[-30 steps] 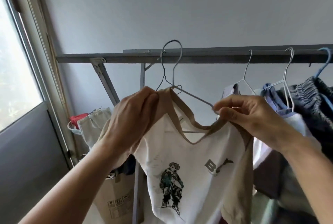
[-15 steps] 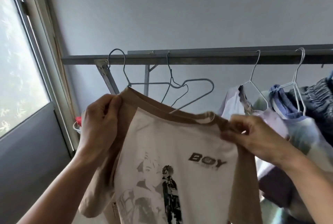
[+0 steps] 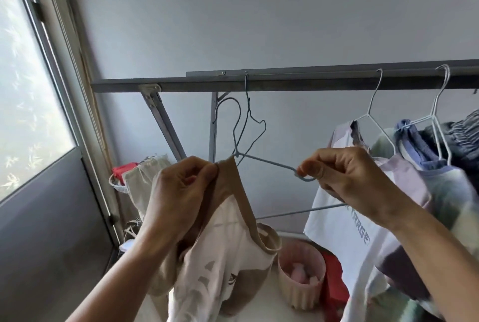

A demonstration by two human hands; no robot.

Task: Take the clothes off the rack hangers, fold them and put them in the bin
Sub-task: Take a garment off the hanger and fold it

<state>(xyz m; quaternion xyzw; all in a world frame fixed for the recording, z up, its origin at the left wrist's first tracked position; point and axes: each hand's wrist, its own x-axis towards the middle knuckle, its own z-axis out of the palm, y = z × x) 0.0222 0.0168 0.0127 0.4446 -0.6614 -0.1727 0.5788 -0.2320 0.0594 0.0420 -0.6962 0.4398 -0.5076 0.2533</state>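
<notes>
A cream T-shirt with tan collar and sleeves (image 3: 228, 257) hangs bunched from my left hand (image 3: 181, 189), which grips its collar edge. My right hand (image 3: 342, 179) pinches the right end of a grey wire hanger (image 3: 269, 163). That hanger is off the rack bar (image 3: 311, 83), its hook free below the bar, and its right arm is bare of the shirt. A second bent wire hanger (image 3: 250, 114) hangs empty on the bar. Further right, white hangers carry a white and lilac shirt (image 3: 347, 218) and blue and dark clothes (image 3: 435, 145).
A pink ribbed bin (image 3: 300, 282) holding pale items stands low in the middle, a red object (image 3: 334, 285) beside it. A beige cloth bag (image 3: 145, 174) and a basket with something red (image 3: 123, 170) sit at the left by the window frame (image 3: 85, 140).
The shirt has slid off the hanger's right side and now hangs bunched from my left hand. My right hand has moved from the collar to the hanger's end. The hanger has swung right.
</notes>
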